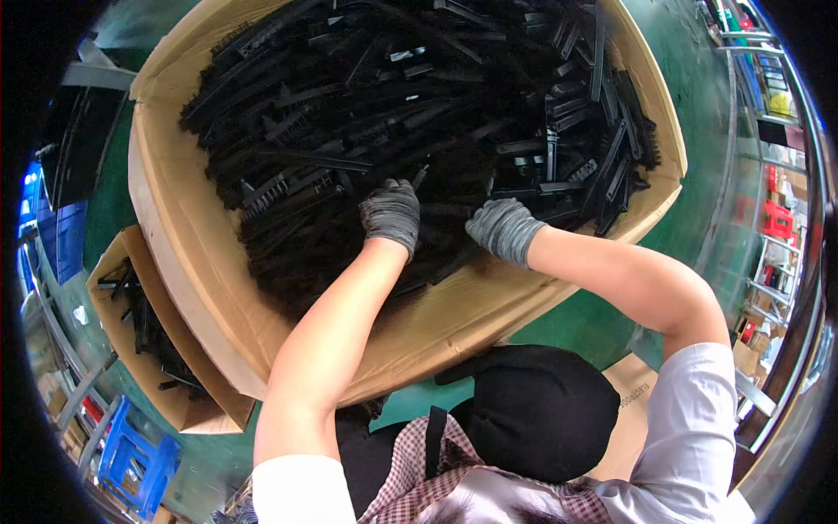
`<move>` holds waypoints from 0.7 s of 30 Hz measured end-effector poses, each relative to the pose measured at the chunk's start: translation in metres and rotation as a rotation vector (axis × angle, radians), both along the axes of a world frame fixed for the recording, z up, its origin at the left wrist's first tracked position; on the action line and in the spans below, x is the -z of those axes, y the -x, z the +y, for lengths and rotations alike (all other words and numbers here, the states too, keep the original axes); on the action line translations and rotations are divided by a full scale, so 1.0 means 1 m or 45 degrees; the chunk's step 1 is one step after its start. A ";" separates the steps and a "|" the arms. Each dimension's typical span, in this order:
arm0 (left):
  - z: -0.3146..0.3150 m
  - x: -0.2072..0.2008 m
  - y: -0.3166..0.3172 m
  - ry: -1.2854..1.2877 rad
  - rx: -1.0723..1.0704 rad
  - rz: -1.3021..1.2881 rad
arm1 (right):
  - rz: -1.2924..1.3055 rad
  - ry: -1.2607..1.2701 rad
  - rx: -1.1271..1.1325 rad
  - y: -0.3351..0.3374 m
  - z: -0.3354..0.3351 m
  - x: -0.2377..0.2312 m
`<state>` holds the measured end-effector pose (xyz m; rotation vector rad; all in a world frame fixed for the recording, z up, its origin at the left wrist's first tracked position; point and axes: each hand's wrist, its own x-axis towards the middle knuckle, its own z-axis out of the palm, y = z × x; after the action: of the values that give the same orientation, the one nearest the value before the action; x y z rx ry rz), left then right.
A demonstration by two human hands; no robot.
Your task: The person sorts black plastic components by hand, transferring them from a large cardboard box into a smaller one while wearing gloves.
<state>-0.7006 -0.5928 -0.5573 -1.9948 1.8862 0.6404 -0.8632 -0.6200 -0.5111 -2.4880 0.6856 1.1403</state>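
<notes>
Nearest the camera sits your brown-and-white checked cloth garment, at the near edge. Beyond it, a slim black piece with a pale grey tip lies on the heap of long black plastic-looking parts, just right of and slightly beyond your left hand. Its long axis slants from near left to far right; your left hand is the nearer, with your right hand farther off to its right. Both grey-gloved hands have their fingers curled in at the heap; you cannot tell from here whether either pinches a part. Around the heap stands the large tan cardboard box; left of that is a smaller brown cardboard box with more black parts, and a blue plastic stool stands nearer left.
</notes>
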 end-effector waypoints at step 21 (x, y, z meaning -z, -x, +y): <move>0.002 -0.061 -0.052 -0.004 -0.034 0.509 | -0.139 -0.116 0.197 -0.013 0.038 0.030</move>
<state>-0.6489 -0.5910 -0.4964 -2.0066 2.0709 1.1183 -0.8503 -0.5824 -0.5415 -2.3558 0.7626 0.9518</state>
